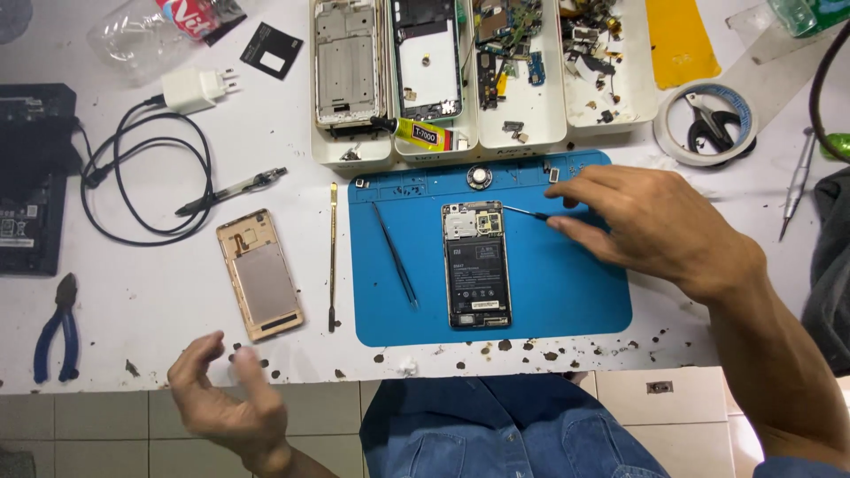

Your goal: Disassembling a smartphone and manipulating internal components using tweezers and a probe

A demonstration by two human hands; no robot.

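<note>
right hand (651, 221) holds screwdriver (524, 212) over phone (477, 264); left hand (226, 398) lifted, curled.

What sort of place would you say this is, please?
Probably a phone repair bench: an opened phone lies on a blue work mat, with trays of phone parts behind.

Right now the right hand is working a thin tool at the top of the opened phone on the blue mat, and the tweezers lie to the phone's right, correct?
Not quite. In the head view the tweezers lie left of the opened phone on the blue mat. The right hand does hold the thin tool at its top.
</note>
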